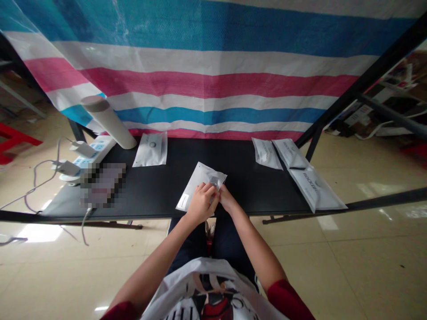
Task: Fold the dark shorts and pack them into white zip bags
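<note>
A white zip pouch [195, 178] lies tilted on the black table in front of me, with a small white label at its lower left corner. My left hand [202, 202] rests over the pouch's lower right part with its fingers curled and pressed together on it. At the pouch's right edge, my right hand [227, 198] closes its fingers on that side, partly hidden behind the left hand. A patch of dark print shows through the pouch just above my fingers. Whatever lies inside the pouch cannot be made out.
Another white pouch [151, 150] lies at the back left, near a white bottle [111, 122]. A power strip [96, 153] with plugged chargers and a blurred-out phone [103, 184] occupy the left end. Several printed pouches [318, 189] lie at the right. A striped sheet [207, 84] hangs behind the table [150, 195].
</note>
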A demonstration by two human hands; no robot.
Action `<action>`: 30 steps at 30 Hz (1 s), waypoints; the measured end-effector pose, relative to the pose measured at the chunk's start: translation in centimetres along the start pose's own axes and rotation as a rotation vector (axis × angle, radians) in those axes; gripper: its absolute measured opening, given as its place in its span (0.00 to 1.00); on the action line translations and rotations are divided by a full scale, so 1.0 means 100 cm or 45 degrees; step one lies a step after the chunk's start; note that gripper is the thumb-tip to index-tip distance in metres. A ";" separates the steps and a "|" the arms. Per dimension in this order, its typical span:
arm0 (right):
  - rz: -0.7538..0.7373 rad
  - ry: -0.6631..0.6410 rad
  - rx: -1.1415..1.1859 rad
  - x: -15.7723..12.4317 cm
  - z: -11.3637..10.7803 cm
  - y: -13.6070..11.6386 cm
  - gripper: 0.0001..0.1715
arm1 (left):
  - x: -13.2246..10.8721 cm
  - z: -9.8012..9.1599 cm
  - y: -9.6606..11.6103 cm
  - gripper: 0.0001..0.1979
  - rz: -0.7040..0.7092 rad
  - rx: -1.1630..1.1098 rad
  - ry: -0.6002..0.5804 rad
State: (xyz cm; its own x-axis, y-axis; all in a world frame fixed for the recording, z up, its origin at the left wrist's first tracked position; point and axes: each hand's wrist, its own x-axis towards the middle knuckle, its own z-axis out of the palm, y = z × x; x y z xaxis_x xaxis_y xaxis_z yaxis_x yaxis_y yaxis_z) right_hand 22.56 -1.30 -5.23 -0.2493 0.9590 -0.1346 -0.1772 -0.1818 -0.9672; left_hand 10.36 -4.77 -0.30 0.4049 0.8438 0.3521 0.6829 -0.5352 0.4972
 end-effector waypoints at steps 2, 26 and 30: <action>0.021 -0.081 -0.027 0.000 -0.005 -0.005 0.22 | -0.002 -0.002 0.000 0.10 -0.045 -0.005 0.026; 0.201 0.131 -0.057 -0.067 -0.020 0.000 0.14 | -0.052 0.013 -0.011 0.11 0.314 -0.043 -0.026; 0.194 0.050 -0.037 -0.070 -0.021 -0.004 0.15 | -0.050 0.015 -0.007 0.11 0.338 -0.027 -0.001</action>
State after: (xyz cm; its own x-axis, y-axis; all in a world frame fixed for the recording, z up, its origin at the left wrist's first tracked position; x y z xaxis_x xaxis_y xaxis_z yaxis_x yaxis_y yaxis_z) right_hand 26.41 -7.51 -4.38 -0.2339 0.9285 -0.2883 -0.1122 -0.3204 -0.9406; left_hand 8.75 -8.52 -3.55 0.5688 0.6737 0.4718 0.5397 -0.7386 0.4040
